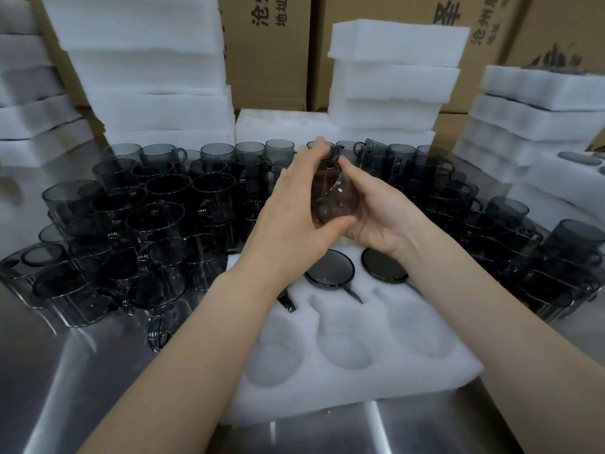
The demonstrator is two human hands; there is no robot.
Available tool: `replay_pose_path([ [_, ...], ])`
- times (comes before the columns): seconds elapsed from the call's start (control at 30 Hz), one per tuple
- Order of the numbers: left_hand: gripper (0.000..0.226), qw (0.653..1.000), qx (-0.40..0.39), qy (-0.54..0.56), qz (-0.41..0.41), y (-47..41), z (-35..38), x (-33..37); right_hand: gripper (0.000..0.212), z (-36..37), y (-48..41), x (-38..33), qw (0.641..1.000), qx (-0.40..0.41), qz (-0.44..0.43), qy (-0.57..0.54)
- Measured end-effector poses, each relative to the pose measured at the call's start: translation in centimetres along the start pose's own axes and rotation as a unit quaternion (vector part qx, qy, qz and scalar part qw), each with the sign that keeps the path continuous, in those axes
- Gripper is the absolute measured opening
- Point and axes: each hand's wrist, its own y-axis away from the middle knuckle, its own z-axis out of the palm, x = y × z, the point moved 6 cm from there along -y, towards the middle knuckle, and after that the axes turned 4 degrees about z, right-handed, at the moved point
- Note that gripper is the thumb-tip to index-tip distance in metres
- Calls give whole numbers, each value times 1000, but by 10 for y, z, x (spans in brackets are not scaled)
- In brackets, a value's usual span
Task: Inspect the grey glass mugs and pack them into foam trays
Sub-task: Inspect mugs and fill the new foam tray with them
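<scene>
Both hands are together on one mug (334, 194), held in the air over the far edge of the tray (360, 371).

- Left hand (294, 217): fingers wrapped over the mug's left side, thumb at its lower end.
- Right hand (376, 217): cups the mug from the right, thumb curled against the glass.
- The mug is tilted and touches no other item. Its handle cannot be made out.

The tray lies on the steel table (82, 388), directly before the person. Two packed mugs (330, 268) sit in its far row, with handles in the slots. A third handle shows beside the left forearm, but its mug is hidden. The three near pockets hold nothing.

Loose mugs (147, 208) stand crowded on the table to the left, behind and to the right of the tray, some stacked. Foam stacks (393, 77) rise behind them, with boxes (268, 44) at the back.
</scene>
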Motion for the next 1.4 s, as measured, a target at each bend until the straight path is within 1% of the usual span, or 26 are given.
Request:
replay_pose_path([
  [0.1,83,1000,8,-26,-8,-1,-1,-5,34,0,0,-2,999,14,-23,18],
  [0.17,86,999,6,-40,-16,-1,0,-9,33,1,1,-2,999,9,-29,17],
  [0.23,89,998,8,-60,-30,-2,2,-14,26,2,1,-2,999,-1,-36,16],
  [0.33,83,996,20,-79,-44,-2,1,-18,20,4,0,-3,999,-4,-44,12],
  [0.4,73,996,37,-76,-41,-2,-2,-17,22,5,0,-4,999,-2,-52,15],
  [0.47,67,996,52,-66,-42,-1,-5,-15,31,8,1,-5,998,-13,-55,12],
  [0.63,63,994,81,-26,-64,1,-10,-15,48,18,8,-8,993,-90,-70,14],
  [0.7,60,992,96,-8,-79,1,-12,-17,48,21,10,-10,989,-128,-77,4],
  [0.77,59,989,107,33,-92,1,-13,-19,45,23,11,-11,984,-160,-79,3],
  [0.87,71,986,104,75,-110,0,-15,-19,46,21,10,-9,985,-146,-78,46],
  [0.93,75,987,92,62,-113,-1,-14,-18,43,19,9,-6,987,-117,-87,75],
  [1.0,70,989,85,46,-108,-1,-14,-17,36,17,9,-5,987,-93,-97,91],
  [1.07,67,988,90,57,-111,-1,-15,-17,33,16,10,-6,986,-77,-108,100],
  [1.17,64,986,99,85,-100,-1,-17,-13,29,15,10,-8,987,-59,-120,86],
  [1.3,59,982,143,93,-86,2,-22,-11,21,16,10,-9,990,-60,-112,57],
  [1.4,55,976,183,90,-73,5,-26,-8,14,18,11,-8,991,-76,-99,40],
])
